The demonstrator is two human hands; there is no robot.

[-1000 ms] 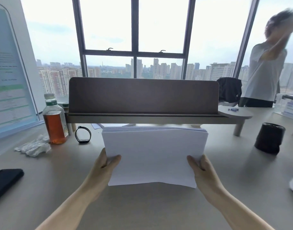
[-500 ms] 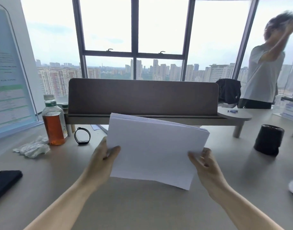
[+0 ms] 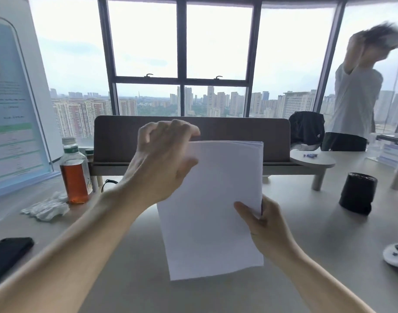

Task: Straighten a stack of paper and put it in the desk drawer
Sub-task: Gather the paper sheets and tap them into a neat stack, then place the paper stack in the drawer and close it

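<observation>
Head view: stack of paper (image 3: 212,206) held upright in portrait, above the desk (image 3: 306,222) and in front of the brown divider panel (image 3: 125,141), lower edge hanging clear of the desk surface. Right hand (image 3: 267,227) clamped on the stack's right edge, thumb across the front sheet, fingers (image 3: 264,205) wrapped behind. Left hand (image 3: 164,159) at the stack's upper left corner, fingers (image 3: 182,129) curled loosely over the top edge, thumb against the front sheet; firm pinch or mere touch, cannot tell through the blur. Left of the stack: bottle of amber drink (image 3: 74,172) standing upright, crumpled white tissue (image 3: 46,207) just beside the bottle, black phone (image 3: 7,254) nearer the desk's front edge. Right of the stack: black cylindrical cup (image 3: 357,193), well apart. Second person (image 3: 356,96) standing beyond the desk's far right end.
</observation>
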